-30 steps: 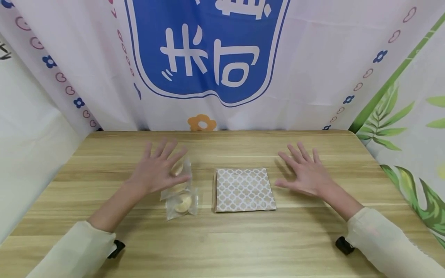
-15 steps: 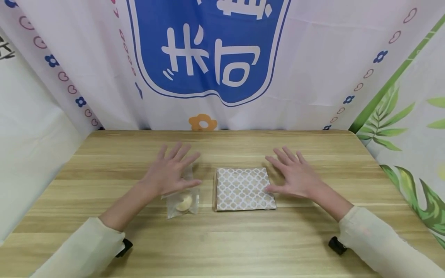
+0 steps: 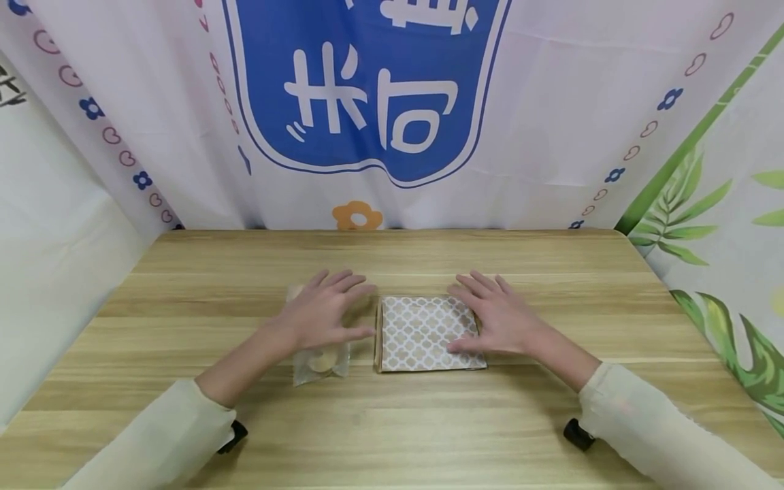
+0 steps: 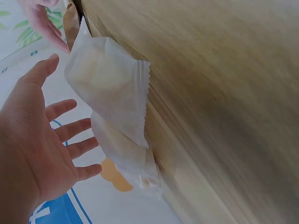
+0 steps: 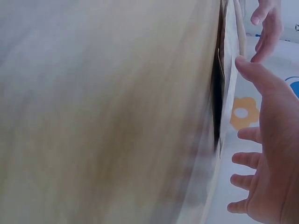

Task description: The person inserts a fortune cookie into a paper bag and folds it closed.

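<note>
In the head view, we see a white cloth (image 3: 557,129) hanging behind the wood-grained bench (image 3: 392,435), with a blue panel (image 3: 372,62) bearing white characters at the top centre. Below the panel we find an orange flower (image 3: 344,216). Small hearts (image 3: 127,158) and blue flowers (image 3: 92,107) line both sides. At the right edge we see printed green leaves (image 3: 689,233).
</note>
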### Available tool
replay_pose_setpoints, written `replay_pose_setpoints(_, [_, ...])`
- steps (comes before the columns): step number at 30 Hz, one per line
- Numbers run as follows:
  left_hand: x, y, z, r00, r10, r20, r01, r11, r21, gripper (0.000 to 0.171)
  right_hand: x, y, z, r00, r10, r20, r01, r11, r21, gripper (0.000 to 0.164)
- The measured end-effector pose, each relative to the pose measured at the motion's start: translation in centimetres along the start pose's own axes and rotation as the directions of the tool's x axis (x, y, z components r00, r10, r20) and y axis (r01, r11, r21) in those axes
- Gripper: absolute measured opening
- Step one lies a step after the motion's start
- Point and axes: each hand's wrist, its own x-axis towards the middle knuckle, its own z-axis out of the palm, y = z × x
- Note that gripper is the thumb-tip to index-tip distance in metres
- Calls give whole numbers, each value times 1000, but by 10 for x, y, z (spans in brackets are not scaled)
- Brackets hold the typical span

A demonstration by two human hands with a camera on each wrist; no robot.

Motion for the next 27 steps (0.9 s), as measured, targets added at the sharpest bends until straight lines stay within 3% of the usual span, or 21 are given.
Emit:
replay_pose_setpoints(14, [8, 7, 7, 998, 55, 18, -54, 998, -34, 71, 8, -13, 4, 999, -35, 3, 35, 999, 38, 109])
replay_pose_setpoints(27, [11, 11, 4, 998, 35, 49, -33, 998, -46, 68, 17, -23, 9, 996, -78, 35, 75, 995, 69, 115])
